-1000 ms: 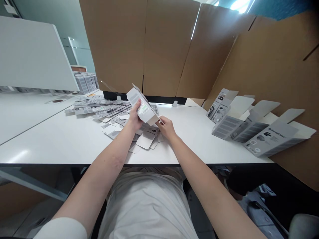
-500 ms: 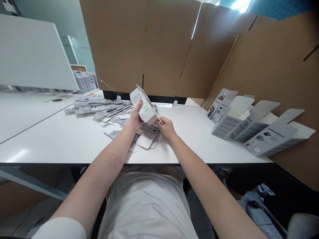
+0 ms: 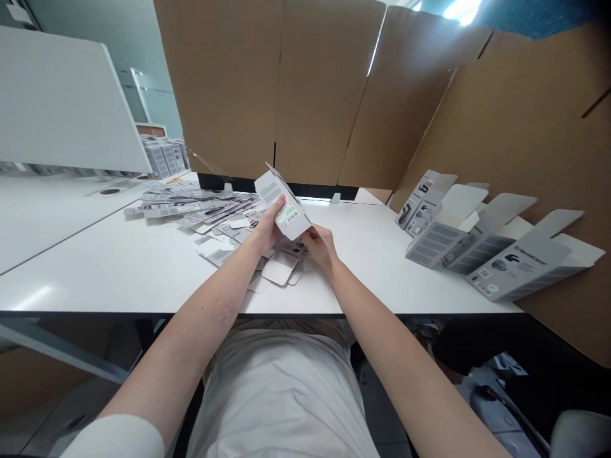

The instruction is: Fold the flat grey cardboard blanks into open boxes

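Note:
A small white-and-grey carton [image 3: 285,205] with a green label and barcode is held tilted above the table. My left hand [image 3: 268,228] wraps round its left side, thumb on the printed face. My right hand [image 3: 321,245] is closed at the carton's lower right end, fingers pinched at its edge and partly hidden behind it. Under both hands lies a loose pile of flat, unfolded cartons [image 3: 214,213], one with a white rounded flap [image 3: 277,268] toward me.
Several opened-up cartons [image 3: 518,264] stand with raised flaps on the right of the white table [image 3: 372,280]. Brown cardboard panels [image 3: 324,95] wall off the back and right. More cartons [image 3: 165,158] stand in rows at the back left, beside a white panel [image 3: 67,102].
The carton has shifted slightly to the right and its labelled face has turned a little more toward me. My right hand has closed in against its lower end.

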A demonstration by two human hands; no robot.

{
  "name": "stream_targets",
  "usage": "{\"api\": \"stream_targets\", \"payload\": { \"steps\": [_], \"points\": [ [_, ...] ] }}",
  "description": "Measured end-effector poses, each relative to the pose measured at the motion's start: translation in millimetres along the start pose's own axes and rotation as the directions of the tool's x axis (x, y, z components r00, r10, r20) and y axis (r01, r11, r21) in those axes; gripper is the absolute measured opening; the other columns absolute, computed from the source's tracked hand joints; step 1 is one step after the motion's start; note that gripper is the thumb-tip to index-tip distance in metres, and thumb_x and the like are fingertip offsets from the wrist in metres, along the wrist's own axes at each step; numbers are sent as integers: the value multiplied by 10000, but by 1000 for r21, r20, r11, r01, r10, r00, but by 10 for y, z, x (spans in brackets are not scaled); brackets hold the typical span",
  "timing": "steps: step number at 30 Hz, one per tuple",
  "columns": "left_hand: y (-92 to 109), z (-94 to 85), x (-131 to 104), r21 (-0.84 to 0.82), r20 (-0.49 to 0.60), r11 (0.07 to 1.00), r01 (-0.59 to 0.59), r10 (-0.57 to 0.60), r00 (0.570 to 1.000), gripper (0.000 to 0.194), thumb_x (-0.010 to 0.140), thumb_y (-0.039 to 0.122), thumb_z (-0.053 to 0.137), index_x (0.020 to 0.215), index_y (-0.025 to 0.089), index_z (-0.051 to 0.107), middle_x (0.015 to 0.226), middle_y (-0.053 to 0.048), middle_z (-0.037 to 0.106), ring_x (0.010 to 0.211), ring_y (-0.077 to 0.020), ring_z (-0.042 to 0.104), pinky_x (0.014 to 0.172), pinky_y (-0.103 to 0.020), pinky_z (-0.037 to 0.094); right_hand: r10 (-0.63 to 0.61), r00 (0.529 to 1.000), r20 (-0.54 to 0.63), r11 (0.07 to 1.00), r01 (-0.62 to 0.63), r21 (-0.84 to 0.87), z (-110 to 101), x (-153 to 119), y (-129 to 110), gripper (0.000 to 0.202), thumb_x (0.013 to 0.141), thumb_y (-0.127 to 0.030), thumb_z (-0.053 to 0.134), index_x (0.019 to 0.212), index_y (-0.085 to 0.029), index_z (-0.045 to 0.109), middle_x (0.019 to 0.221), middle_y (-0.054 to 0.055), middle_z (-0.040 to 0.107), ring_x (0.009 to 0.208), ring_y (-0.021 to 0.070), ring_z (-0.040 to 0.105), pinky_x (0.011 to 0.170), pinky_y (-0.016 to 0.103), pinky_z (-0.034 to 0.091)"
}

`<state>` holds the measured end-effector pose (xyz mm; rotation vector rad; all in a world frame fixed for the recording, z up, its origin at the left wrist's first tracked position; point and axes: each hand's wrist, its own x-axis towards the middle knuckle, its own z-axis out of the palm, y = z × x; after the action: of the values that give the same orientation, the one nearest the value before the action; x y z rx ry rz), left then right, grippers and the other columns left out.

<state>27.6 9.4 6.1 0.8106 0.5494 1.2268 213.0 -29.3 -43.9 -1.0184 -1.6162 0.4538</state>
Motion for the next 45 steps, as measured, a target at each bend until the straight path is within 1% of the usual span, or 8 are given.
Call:
{"api": "stream_targets", "payload": {
  "steps": [11,16,20,24,30,35,38,45],
  "points": [
    [-28,-33,-5,89,147,995,43,-56,988,620,964,709,951,1345,237,824,1255,-91,915,1112,-301,902,985,-389,722,-143,951,-273,989,147,-7,-20,29,0,526,1011,-679,780,747,-257,611,737,5,619,694,197,532,639,348,462],
    [-19,-35,33,110,84,993,52,-61,995,610,981,681,932,1403,255,817,1305,-109,904,1171,-347,892,847,-391,737,-270,941,-205,946,220,-238,-103,17,-5,446,1047,-434,691,679,-262,507,748,13,581,690,196,544,646,335,401],
    [-7,-22,39,152,-65,984,91,-82,995,600,1021,707,878,1404,251,798,1172,-108,906,1048,-330,898,740,-356,702,-195,976,-102,857,118,-502,-157,6,-40,396,939,-238,720,652,-247,448,771,4,550,656,160,473,626,333,279],
    [-13,1,8,164,-122,980,113,-94,988,614,1000,729,898,1354,238,793,1024,-92,886,896,-302,880,717,-350,682,-133,991,-7,801,103,-590,-148,15,-82,344,909,-208,725,659,-238,490,789,16,577,670,164,464,636,337,255],
    [5,8,20,73,-164,995,67,-54,985,257,991,348,877,1141,166,774,835,-37,812,675,-192,768,656,-287,623,-61,998,1,883,54,-466,-107,37,-95,179,888,-252,720,723,-245,650,846,44,699,762,214,575,697,330,386],
    [55,-27,59,-55,-126,998,-33,26,992,234,965,419,793,1037,202,740,817,-21,789,667,-197,743,679,-304,613,114,990,88,951,-83,-298,-77,17,-71,168,910,-298,668,767,-244,737,893,44,812,861,256,680,779,340,488],
    [55,-28,36,-52,-49,998,-33,30,998,285,917,471,818,1004,212,737,802,-26,782,674,-219,742,692,-332,606,122,983,139,961,-82,-264,-50,-3,-64,144,894,-317,677,789,-241,742,915,42,844,890,270,728,775,335,515],
    [29,-50,10,-55,13,998,-7,8,1000,374,853,439,893,1132,229,759,940,-35,835,803,-253,793,739,-341,602,119,992,36,957,-105,-270,-66,44,-45,161,877,-380,740,793,-251,691,908,71,832,855,287,699,745,361,483]
  ]
}}
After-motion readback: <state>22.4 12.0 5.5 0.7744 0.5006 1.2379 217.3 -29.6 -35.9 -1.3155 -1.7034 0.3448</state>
